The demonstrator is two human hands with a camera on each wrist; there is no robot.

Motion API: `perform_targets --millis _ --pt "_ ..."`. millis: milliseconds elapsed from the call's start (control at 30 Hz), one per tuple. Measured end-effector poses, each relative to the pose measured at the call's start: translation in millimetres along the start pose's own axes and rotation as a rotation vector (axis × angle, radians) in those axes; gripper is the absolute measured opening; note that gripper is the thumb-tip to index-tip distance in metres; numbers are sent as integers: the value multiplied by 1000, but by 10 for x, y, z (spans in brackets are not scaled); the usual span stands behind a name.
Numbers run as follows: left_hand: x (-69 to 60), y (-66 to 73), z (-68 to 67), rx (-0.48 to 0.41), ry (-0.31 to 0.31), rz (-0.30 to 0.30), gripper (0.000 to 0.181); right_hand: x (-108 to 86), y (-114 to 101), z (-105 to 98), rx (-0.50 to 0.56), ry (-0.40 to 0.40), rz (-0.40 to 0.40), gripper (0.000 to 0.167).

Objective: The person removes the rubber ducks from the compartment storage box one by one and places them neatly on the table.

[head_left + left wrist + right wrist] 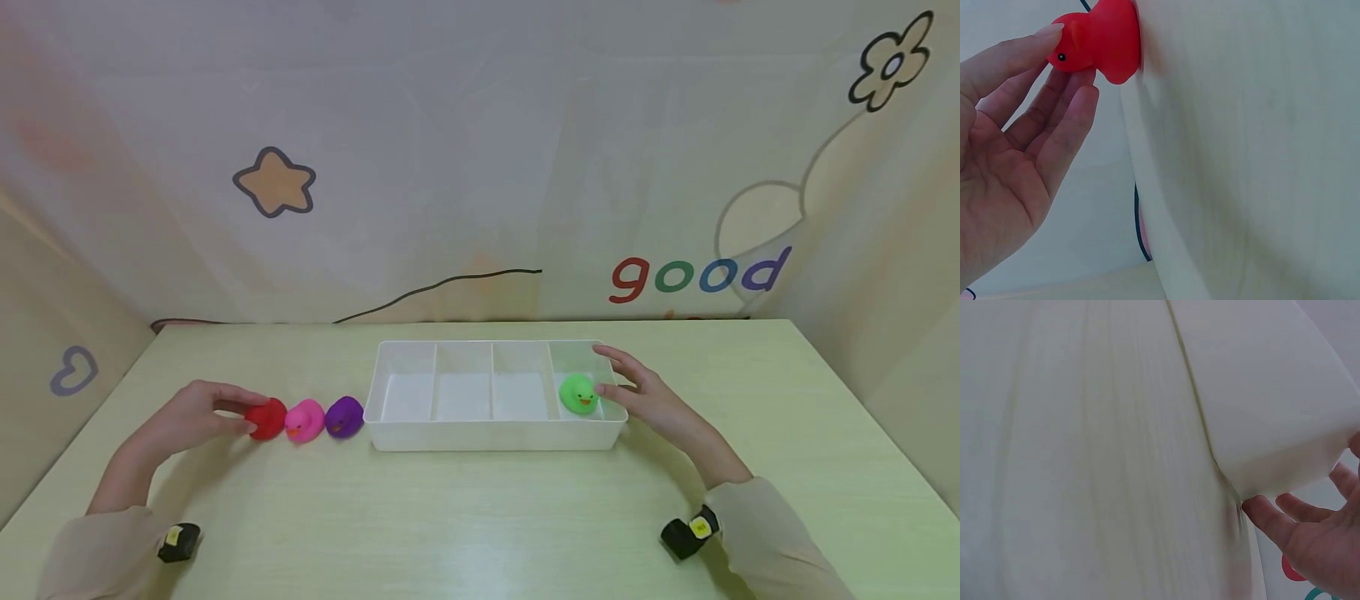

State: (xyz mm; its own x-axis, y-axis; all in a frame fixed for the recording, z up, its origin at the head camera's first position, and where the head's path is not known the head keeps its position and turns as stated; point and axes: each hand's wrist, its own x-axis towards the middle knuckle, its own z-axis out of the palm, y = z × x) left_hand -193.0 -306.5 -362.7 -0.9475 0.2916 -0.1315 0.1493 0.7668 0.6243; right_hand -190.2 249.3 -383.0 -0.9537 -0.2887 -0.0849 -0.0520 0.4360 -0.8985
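Note:
On the left of the table, my left hand (197,417) pinches a red duck (267,418) by its head; in the left wrist view the thumb and fingertips hold the red duck (1100,40). A pink duck (304,421) and a purple duck (345,417) sit in a row to its right. The white tray (491,436) has several compartments, and a green duck (578,393) lies in the rightmost one. At the tray's right end is my right hand (648,400), fingers spread over the rim; the right wrist view shows fingers (1272,522) against the tray's end wall (1291,465).
The purple duck stands close beside the tray's left end. Behind the table (480,517) hangs a printed cloth (450,167) with a star, a flower and the word "good". A black wrist device (178,542) is at the left sleeve, another (686,535) at the right.

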Motion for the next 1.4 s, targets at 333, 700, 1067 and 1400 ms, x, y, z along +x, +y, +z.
perform_targets --millis 333,700,1067,1400 --pt "-46 106 14 25 71 -10 45 -5 -1 -1 -3 -2 -8 63" --pt "-82 435 135 -56 212 112 40 -21 -25 -1 8 -6 8 63" --pt "59 873 412 -242 258 191 39 -21 -27 -9 1 -1 4 63" --pt "274 1275 692 -365 247 259 37 -32 -31 -6 9 -7 3 63"
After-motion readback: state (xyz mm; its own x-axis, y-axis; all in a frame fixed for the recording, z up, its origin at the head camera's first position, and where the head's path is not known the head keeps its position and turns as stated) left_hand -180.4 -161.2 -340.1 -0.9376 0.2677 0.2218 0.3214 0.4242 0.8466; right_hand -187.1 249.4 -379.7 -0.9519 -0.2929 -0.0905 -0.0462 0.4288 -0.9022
